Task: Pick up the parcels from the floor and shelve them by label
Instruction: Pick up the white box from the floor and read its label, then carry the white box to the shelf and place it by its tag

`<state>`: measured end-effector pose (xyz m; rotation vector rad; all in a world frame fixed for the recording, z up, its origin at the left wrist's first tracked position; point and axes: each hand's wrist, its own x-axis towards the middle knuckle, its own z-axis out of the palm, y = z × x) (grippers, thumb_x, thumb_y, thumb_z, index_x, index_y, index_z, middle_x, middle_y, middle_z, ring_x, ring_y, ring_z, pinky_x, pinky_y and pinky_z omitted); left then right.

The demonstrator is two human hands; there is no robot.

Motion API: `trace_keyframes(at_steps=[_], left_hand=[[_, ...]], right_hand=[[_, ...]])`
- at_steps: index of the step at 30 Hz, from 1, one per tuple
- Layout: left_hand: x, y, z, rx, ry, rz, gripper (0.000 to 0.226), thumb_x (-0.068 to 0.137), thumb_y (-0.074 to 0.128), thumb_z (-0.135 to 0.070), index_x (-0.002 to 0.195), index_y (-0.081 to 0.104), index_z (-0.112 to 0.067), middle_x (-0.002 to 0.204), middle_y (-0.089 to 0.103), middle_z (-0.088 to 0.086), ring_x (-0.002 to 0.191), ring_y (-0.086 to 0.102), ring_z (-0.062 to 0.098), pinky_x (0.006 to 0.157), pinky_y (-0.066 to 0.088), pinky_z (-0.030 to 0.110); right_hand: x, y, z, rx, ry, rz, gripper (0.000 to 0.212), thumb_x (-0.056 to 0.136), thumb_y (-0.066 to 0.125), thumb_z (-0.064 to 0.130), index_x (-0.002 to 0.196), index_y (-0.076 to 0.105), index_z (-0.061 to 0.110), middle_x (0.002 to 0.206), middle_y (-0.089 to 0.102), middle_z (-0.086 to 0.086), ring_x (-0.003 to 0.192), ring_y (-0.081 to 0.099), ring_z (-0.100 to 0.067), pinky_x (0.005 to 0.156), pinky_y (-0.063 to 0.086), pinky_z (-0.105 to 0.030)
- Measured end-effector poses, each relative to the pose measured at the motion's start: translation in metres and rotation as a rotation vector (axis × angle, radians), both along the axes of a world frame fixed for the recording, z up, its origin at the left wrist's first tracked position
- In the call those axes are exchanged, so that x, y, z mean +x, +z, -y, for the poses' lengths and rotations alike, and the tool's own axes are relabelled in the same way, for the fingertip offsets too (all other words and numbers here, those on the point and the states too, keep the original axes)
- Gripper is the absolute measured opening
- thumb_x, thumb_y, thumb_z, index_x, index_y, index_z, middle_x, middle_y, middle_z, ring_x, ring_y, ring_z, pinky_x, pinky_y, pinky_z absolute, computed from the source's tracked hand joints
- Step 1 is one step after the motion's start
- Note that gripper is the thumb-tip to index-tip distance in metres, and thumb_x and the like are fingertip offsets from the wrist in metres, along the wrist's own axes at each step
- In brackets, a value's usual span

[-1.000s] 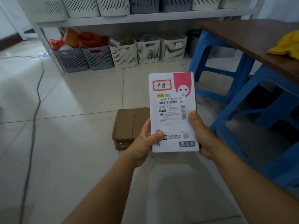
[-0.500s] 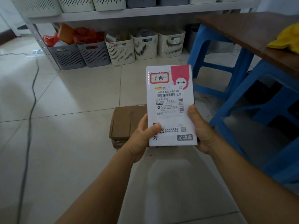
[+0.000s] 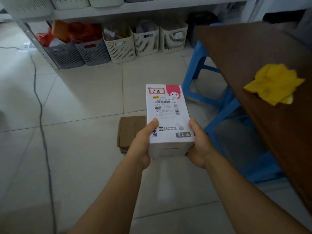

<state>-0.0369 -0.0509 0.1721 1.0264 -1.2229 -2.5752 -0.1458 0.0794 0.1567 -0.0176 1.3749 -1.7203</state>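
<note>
The white parcel (image 3: pixel 168 115) sits between both hands. The left hand (image 3: pixel 141 146) and right hand (image 3: pixel 200 146) each clasp one side, label up.

Both hands, left (image 3: pixel 141 146) and right (image 3: pixel 200 146), grip a white labelled parcel (image 3: pixel 168 115) above a brown parcel (image 3: pixel 130 130) on the floor.

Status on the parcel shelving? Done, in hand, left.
Done: several baskets on the floor under the shelf already hold packages, though who put them there isn't shown. In hand: the white labelled box, gripped by the left hand and right hand, label up, not yet shelved. Left: the brown cardboard parcel lies on the floor behind it.
</note>
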Motion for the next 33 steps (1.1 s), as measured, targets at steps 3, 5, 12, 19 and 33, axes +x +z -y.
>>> trace_keyframes(at_steps=[3, 5, 12, 19, 33], left_hand=[[-0.001, 0.065, -0.009, -0.028, -0.007, 0.010, 0.025, 0.092, 0.059, -0.042, 0.105, 0.072, -0.025, 0.104, 0.079, 0.009, 0.093, 0.076, 0.027, 0.069, 0.063, 0.039], [0.000, 0.110, -0.016, -0.042, -0.006, 0.019, 0.026, 0.092, 0.059, -0.044, 0.105, 0.072, -0.025, 0.105, 0.078, 0.009, 0.093, 0.076, 0.027, 0.069, 0.062, 0.038], [0.007, 0.277, -0.055, -0.054, -0.014, 0.048, 0.035, 0.090, 0.057, -0.051, 0.110, 0.071, -0.026, 0.104, 0.079, 0.006, 0.092, 0.076, 0.024, 0.073, 0.061, 0.040], [0.019, 0.397, -0.100, -0.113, -0.017, -0.050, 0.036, 0.091, 0.056, -0.048, 0.118, 0.070, -0.028, 0.110, 0.078, 0.001, 0.098, 0.074, 0.020, 0.085, 0.059, 0.040], [0.037, 0.536, -0.207, -0.402, -0.358, -0.290, 0.069, 0.076, 0.046, -0.072, 0.125, 0.062, -0.027, 0.124, 0.071, 0.001, 0.115, 0.065, 0.023, 0.104, 0.046, 0.051]], right_hand=[[0.002, 0.065, -0.008, 0.028, -0.027, 0.024, 0.044, 0.097, 0.033, 0.052, 0.110, 0.067, 0.028, 0.098, 0.078, 0.000, 0.083, 0.074, -0.016, 0.056, 0.055, -0.025], [0.004, 0.113, -0.015, 0.038, -0.057, 0.032, 0.043, 0.097, 0.034, 0.050, 0.107, 0.068, 0.026, 0.097, 0.078, -0.001, 0.084, 0.073, -0.017, 0.058, 0.055, -0.026], [0.013, 0.275, -0.050, 0.022, -0.108, 0.048, 0.039, 0.097, 0.039, 0.045, 0.100, 0.070, 0.022, 0.089, 0.078, -0.001, 0.080, 0.073, -0.015, 0.062, 0.055, -0.025], [0.017, 0.407, -0.091, 0.016, -0.162, -0.017, 0.032, 0.096, 0.046, 0.041, 0.097, 0.071, 0.022, 0.090, 0.078, -0.002, 0.081, 0.074, -0.019, 0.062, 0.059, -0.031], [0.087, 0.546, -0.219, -0.036, -0.680, -0.093, 0.035, 0.086, 0.057, 0.049, 0.102, 0.073, 0.022, 0.095, 0.078, -0.005, 0.085, 0.074, -0.025, 0.070, 0.056, -0.040]])
